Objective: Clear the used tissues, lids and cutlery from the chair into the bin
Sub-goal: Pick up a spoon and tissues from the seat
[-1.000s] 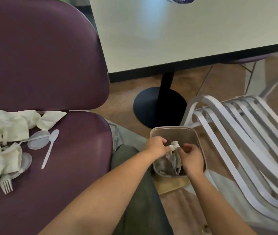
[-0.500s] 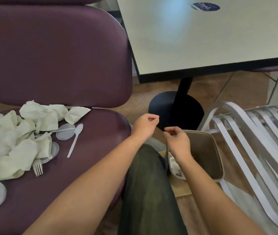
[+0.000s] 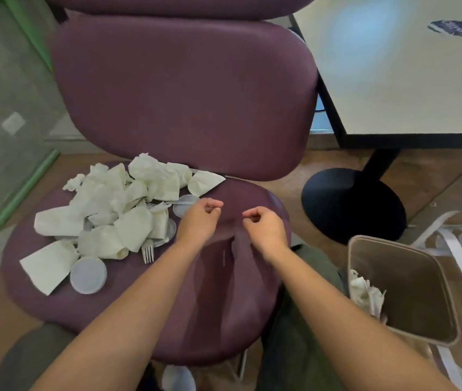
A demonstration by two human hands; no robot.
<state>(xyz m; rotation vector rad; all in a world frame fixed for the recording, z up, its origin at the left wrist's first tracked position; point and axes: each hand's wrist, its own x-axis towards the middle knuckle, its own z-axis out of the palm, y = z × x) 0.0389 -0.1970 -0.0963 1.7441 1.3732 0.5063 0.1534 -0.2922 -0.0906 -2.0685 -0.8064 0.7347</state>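
Used tissues lie heaped on the left half of the purple chair seat, at about 9 o'clock from the seat's centre. Among them: a white plastic fork at the heap's near edge, tines toward the viewer; a round translucent lid at the heap's 6 o'clock, flat on the seat; a second lid at the heap's 3 o'clock, partly behind the left hand. That hand is over the seat, fingers curled, nothing held. The right hand, at 3 o'clock from the left and apart from it, is likewise curled and empty. The bin stands on the floor at 3 o'clock from the chair, tissues against its left wall. A pale table on a black pedestal base occupies 1 o'clock.
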